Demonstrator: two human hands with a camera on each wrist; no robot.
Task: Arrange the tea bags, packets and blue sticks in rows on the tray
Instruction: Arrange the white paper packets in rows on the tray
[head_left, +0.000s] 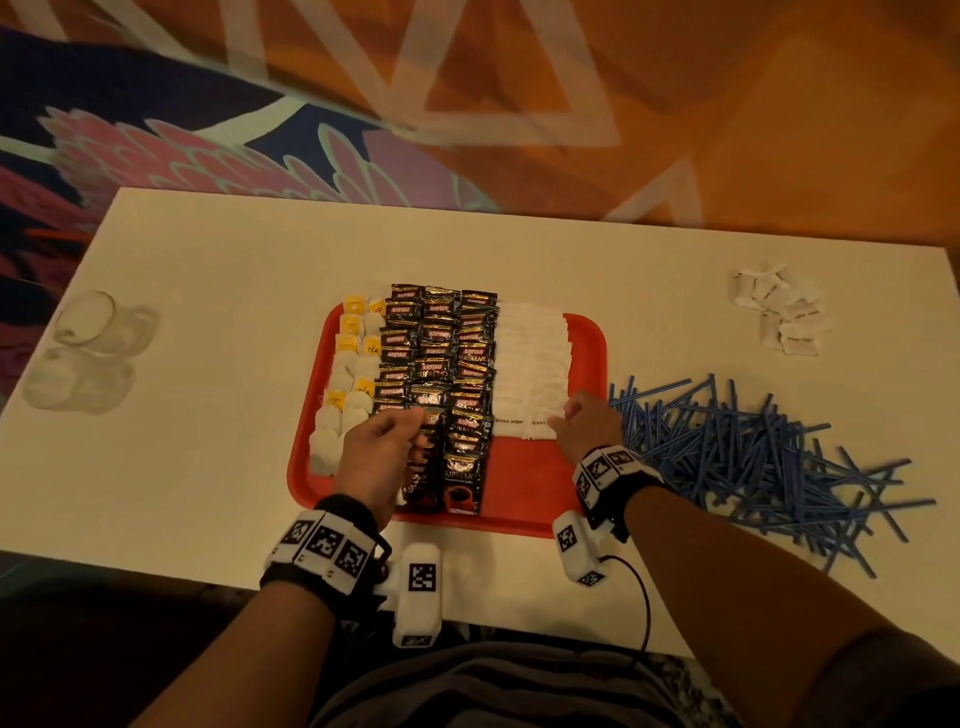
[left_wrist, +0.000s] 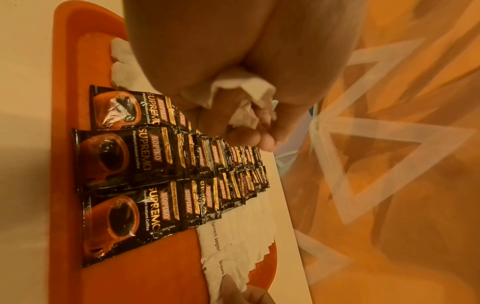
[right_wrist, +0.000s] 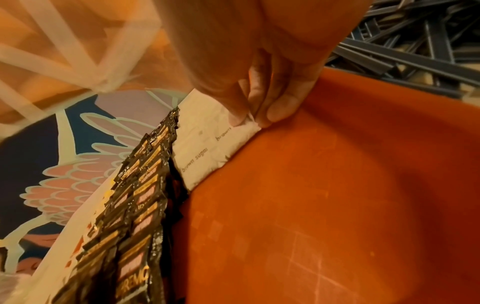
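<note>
Two hands over the red tray (head_left: 545, 499), which sits mid-table. Left hand (head_left: 376, 452) hovers above the tray's near-left part, fingers curled round a bunch of white packets (left_wrist: 244, 96) in the palm. Right hand (head_left: 584, 423) is at the tray's right side, thumb and fingers (right_wrist: 281, 107) pinching the corner of the nearest brown sugar packet (right_wrist: 233, 139) in the white rows.

On the tray, left to right: tea bags (head_left: 345, 384) with yellow tags along the left edge, three overlapping columns of black Kopiko sachets (head_left: 436, 374) in the middle, white sugar packets (head_left: 530, 364) right of them. Near-right corner of the tray is bare red.

Blue sticks (head_left: 748, 457) lie in a loose heap on the table (head_left: 208, 270), right of the tray, touching its right rim. Small pile of loose white packets (head_left: 779, 309) far right of the tray, well apart. Clear glasses (head_left: 85, 353) left of the tray, near the table edge.
</note>
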